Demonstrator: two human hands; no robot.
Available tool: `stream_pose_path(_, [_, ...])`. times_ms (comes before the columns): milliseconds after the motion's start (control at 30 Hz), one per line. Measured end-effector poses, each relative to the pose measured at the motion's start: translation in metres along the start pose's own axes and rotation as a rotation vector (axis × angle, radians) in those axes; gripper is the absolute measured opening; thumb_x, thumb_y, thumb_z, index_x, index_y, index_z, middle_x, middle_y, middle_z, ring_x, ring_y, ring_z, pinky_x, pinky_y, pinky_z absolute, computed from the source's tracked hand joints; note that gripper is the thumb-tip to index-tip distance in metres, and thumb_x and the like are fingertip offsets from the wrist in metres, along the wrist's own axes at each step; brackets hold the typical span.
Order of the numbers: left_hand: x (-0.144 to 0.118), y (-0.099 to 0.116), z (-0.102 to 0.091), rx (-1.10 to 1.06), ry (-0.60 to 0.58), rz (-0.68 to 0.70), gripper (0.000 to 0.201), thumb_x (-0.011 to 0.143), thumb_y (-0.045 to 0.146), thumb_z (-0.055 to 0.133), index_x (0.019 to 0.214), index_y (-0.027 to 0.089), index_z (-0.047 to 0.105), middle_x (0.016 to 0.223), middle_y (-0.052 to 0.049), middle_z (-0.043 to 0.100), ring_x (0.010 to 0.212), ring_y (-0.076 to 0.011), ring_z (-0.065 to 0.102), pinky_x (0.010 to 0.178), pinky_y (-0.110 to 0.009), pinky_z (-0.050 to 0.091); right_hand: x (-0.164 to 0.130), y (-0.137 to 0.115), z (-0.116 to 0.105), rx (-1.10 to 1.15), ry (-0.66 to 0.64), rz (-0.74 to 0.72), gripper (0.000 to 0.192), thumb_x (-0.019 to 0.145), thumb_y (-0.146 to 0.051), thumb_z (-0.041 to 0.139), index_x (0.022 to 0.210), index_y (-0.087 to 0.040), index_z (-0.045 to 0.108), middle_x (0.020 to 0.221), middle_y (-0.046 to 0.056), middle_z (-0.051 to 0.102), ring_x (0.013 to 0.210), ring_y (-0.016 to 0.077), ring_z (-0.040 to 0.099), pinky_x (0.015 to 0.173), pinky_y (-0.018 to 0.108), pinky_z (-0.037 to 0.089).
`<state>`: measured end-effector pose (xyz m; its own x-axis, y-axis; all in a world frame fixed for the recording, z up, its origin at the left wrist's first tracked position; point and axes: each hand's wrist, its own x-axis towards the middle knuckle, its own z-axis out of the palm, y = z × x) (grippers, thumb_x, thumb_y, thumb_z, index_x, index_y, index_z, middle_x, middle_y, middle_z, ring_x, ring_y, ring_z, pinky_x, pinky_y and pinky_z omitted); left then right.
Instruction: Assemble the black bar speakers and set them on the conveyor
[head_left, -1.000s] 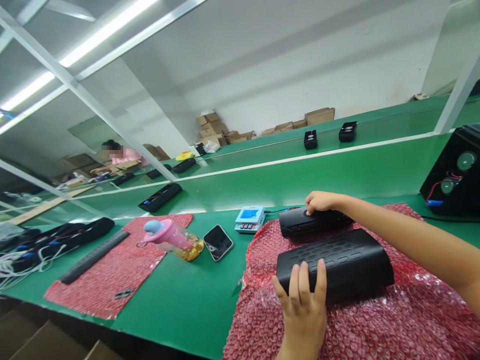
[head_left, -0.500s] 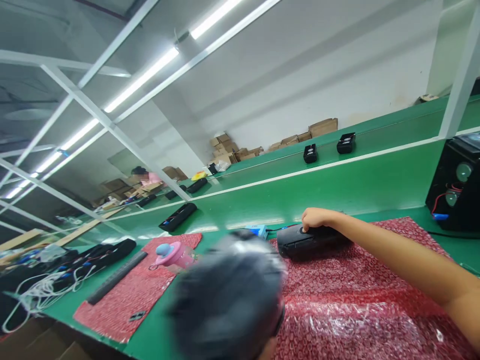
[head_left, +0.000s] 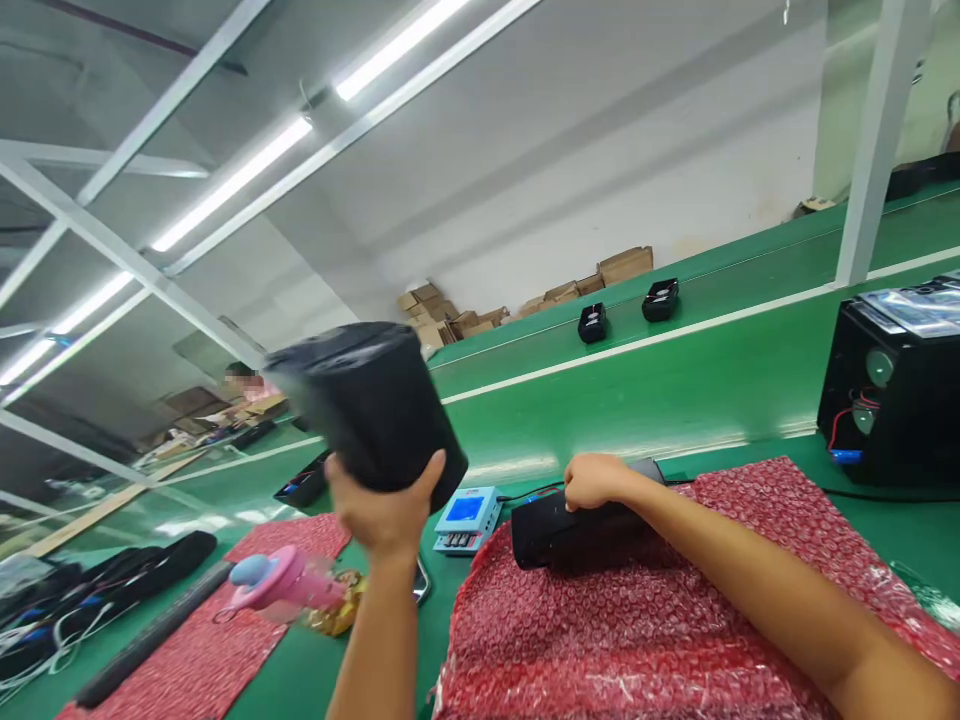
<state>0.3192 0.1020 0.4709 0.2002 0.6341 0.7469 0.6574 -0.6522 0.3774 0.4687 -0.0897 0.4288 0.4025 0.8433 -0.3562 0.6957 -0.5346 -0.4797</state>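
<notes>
My left hand [head_left: 386, 505] is raised and grips a black box-like housing [head_left: 375, 415] with rounded corners, thumb and fingers around its lower end. The housing is slightly blurred and held above the bench. My right hand [head_left: 596, 482] is closed on the upper edge of a long black housing [head_left: 592, 530], which lies on red bubble wrap [head_left: 585, 620]. My forearm covers part of it. Just left of this housing, a light-blue device with a screen [head_left: 463, 518] stands on the bench. A pink cup with a blue lid [head_left: 296, 580] is left of my left forearm.
On the right stands a black open box with wires [head_left: 885, 390]. Two small black cases [head_left: 660, 300] rest on the raised green ledge [head_left: 525, 360]. Black parts and white cables [head_left: 67, 630] lie at left, beside a long dark bar [head_left: 157, 635]. Another person [head_left: 251, 385] is far off.
My left hand has risen up and left, bringing the blurred black housing from low in front to above the bench. The housing under my right hand is tipped differently. The view has shifted rightward.
</notes>
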Motion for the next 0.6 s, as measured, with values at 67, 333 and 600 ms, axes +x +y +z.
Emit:
stream_pose_path(67, [0.012, 0.031, 0.036, 0.079, -0.039, 0.037, 0.097, 0.062, 0.06, 0.065, 0.135, 0.01, 0.026, 0.124, -0.019, 0.051, 0.115, -0.0341, 0.05, 0.095, -0.046, 0.043, 0.0, -0.001, -0.001, 0.008, 0.007, -0.004, 0.029, 0.09, -0.037, 0.057, 0.109, -0.015, 0.059, 0.111, 0.007, 0.06, 0.098, 0.0204, 0.059, 0.084, 0.041, 0.05])
stream_pose_path(333, [0.018, 0.097, 0.159, 0.315, -0.332, 0.399, 0.082, 0.062, 0.035, 0.067, 0.135, 0.015, 0.035, 0.126, -0.018, 0.05, 0.111, -0.0346, 0.045, 0.092, -0.047, 0.032, 0.006, -0.003, -0.004, 0.044, 0.035, -0.023, 0.031, 0.085, -0.039, 0.063, 0.104, -0.015, 0.062, 0.109, 0.008, 0.063, 0.1, 0.0212, 0.06, 0.084, 0.04, 0.051])
stream_pose_path(600, [-0.016, 0.118, 0.214, 0.476, -0.557, 0.492, 0.081, 0.066, 0.033, 0.07, 0.135, 0.01, 0.034, 0.122, -0.021, 0.05, 0.11, -0.0345, 0.046, 0.091, -0.049, 0.032, 0.011, -0.003, -0.005, 0.059, 0.066, -0.01, 0.031, 0.067, -0.03, 0.064, 0.096, -0.017, 0.069, 0.1, 0.009, 0.07, 0.092, 0.0277, 0.065, 0.071, 0.033, 0.053])
